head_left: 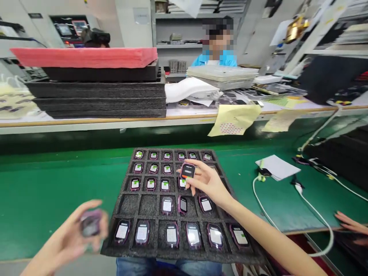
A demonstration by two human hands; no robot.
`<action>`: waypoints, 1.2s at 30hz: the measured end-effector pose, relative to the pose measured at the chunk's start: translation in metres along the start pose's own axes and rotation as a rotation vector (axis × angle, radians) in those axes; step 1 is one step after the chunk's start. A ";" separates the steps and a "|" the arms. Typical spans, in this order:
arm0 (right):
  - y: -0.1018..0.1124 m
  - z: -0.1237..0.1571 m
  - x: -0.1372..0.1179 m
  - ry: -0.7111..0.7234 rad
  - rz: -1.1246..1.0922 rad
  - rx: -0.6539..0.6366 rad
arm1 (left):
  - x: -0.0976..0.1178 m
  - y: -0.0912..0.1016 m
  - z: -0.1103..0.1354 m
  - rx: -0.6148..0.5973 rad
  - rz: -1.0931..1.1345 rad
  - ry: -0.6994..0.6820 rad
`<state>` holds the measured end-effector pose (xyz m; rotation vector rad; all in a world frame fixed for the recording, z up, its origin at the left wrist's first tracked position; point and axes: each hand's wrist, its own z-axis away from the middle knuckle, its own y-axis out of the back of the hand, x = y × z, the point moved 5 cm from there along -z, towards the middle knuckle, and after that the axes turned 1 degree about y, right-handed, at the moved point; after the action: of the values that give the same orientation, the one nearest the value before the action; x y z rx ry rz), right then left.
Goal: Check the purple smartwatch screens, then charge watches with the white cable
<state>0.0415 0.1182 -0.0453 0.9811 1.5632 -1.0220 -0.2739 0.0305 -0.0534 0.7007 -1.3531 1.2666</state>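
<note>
Between the thumb and fingers of my right hand [205, 180] is a smartwatch [188, 171] without a strap, its dark screen facing up with an orange patch. This hand hovers over the right half of a black foam tray [149, 204]. My left hand [77, 230], smeared by motion, grips another watch body [91, 223] left of the tray. Most of the tray's pockets hold purple-rimmed watches with lit screens, such as a watch [122, 231] at the near left. One watch [182, 205] stands tilted in its pocket. Some pockets behind my right hand are hidden.
Black foam trays [100, 96] under a pink sheet [86, 57] are stacked on the back shelf. White cables [260, 195] and paper [277, 167] lie on the green table [57, 180] at right. Another person's hand [352, 224] is at the right edge; a person in blue [230, 57] is opposite.
</note>
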 end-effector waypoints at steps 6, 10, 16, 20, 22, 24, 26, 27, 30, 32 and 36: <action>-0.007 -0.021 0.005 0.003 -0.064 -0.122 | -0.003 -0.081 -0.124 -0.210 0.096 -0.037; 0.004 -0.022 0.014 0.000 -0.090 -0.053 | -0.013 -0.102 -0.152 -0.235 0.005 -0.151; 0.011 -0.015 0.025 -0.028 -0.121 -0.018 | -0.025 -0.105 -0.152 -0.206 -0.029 -0.177; 0.009 -0.011 0.025 -0.040 -0.135 -0.032 | -0.029 -0.105 -0.150 -0.232 -0.032 -0.174; 0.009 -0.008 0.025 -0.045 -0.144 -0.028 | -0.030 -0.104 -0.147 -0.261 -0.012 -0.173; 0.009 -0.007 0.026 -0.047 -0.149 -0.020 | -0.029 -0.102 -0.145 -0.273 0.012 -0.174; 0.009 -0.006 0.028 -0.049 -0.148 -0.020 | -0.028 -0.100 -0.144 -0.265 0.032 -0.176; 0.009 -0.007 0.028 -0.049 -0.146 -0.023 | -0.028 -0.099 -0.143 -0.262 0.038 -0.178; 0.009 -0.008 0.030 -0.045 -0.145 -0.033 | -0.026 -0.098 -0.142 -0.268 0.052 -0.199; 0.009 -0.009 0.031 -0.038 -0.135 -0.041 | -0.027 -0.097 -0.142 -0.273 0.056 -0.207; 0.007 -0.008 0.030 -0.041 -0.129 -0.056 | -0.033 -0.097 -0.144 -0.232 0.033 -0.172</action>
<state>0.0396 0.1313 -0.0746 0.8248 1.6295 -1.0739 -0.1321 0.1321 -0.0818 0.6375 -1.6278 1.0712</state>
